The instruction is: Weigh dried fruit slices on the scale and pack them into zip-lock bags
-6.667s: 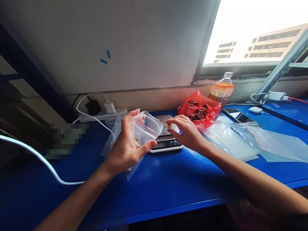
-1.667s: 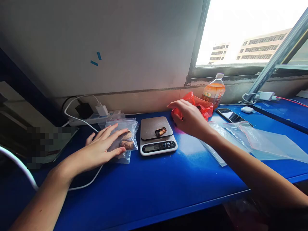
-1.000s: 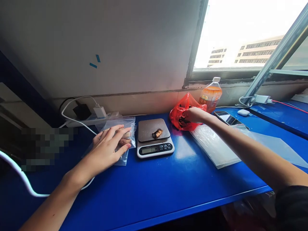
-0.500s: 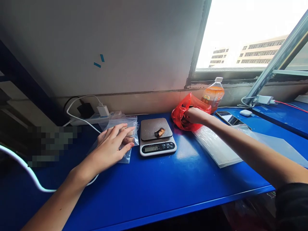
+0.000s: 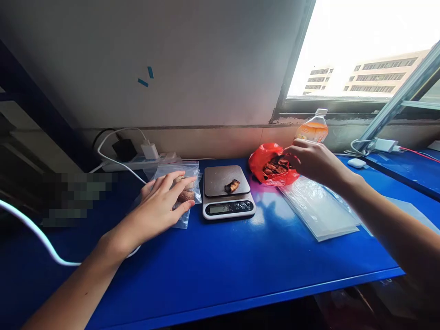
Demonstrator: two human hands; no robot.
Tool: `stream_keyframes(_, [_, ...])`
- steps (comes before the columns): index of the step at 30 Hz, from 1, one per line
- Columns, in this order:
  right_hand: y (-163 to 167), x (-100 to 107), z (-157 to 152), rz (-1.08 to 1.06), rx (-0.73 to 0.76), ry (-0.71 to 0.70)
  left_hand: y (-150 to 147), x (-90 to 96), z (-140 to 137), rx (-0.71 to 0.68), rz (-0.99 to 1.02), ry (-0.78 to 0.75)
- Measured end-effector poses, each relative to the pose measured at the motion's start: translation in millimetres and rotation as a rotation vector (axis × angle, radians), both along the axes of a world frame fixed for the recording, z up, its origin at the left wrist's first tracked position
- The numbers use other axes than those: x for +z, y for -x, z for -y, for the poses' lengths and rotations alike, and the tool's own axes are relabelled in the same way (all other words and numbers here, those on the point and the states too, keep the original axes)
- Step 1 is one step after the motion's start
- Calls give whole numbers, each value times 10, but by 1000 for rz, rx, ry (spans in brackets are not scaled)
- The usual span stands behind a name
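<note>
My left hand [image 5: 154,201] lies with fingers spread over a clear zip bag [image 5: 182,222] that holds brown, rough-skinned pieces [image 5: 186,196]. A curled, dark-brown dried piece [image 5: 232,186] rests on the metal plate of a white kitchen scale [image 5: 225,173]; its display digits are too dim to read surely. Right of the scale stands a red plastic bag [image 5: 257,161], its mouth wide, with many dried brown slices [image 5: 276,167] inside. My right hand [image 5: 311,158] is at the bag's right rim, fingers curled in and pinching the red plastic; the fingertips are partly hidden.
Flat clear plastic bags [image 5: 323,215] lie stacked on the blue table [image 5: 223,270]. Behind my right hand stands a bottle of orange drink [image 5: 316,128]. A white earbud case [image 5: 356,163] sits farther right. Chargers [image 5: 149,150] on a power strip and a white cable [image 5: 44,245] are at left.
My right hand has come up out of the red bag to its right rim. The bag's mouth is wider and its slices show. My left hand stays in place; the view has shifted slightly.
</note>
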State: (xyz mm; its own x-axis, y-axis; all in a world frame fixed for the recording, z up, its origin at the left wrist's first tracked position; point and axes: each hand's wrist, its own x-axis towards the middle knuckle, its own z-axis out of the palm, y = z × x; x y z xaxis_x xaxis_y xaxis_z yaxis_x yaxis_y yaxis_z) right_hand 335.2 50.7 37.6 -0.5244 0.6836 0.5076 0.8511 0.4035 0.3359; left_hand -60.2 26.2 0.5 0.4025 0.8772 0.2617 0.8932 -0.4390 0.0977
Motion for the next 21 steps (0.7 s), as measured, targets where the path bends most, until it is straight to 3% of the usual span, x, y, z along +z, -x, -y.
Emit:
stream_keyframes(3, [306,33,225,150,126,58,-51,53,40,-5,-25,66])
stream_keyframes(6, [642,110,233,229,194,172,-63,56,47,-9,-27,53])
stream_keyframes(10, [978,205,-103,-74,236,318,-31,22,29,-25,-32,15])
stream_keyframes(13, [1159,170,-457,-295,264,548,-15,8,38,-43,-60,30])
stream_keyframes(16, [1273,49,-733,-365,266,699,-15,1,66,-45,-96,60])
stream_keyframes(21, [1261,-127,-820,-336,225,740,-16,-16,95,-49,-146,73])
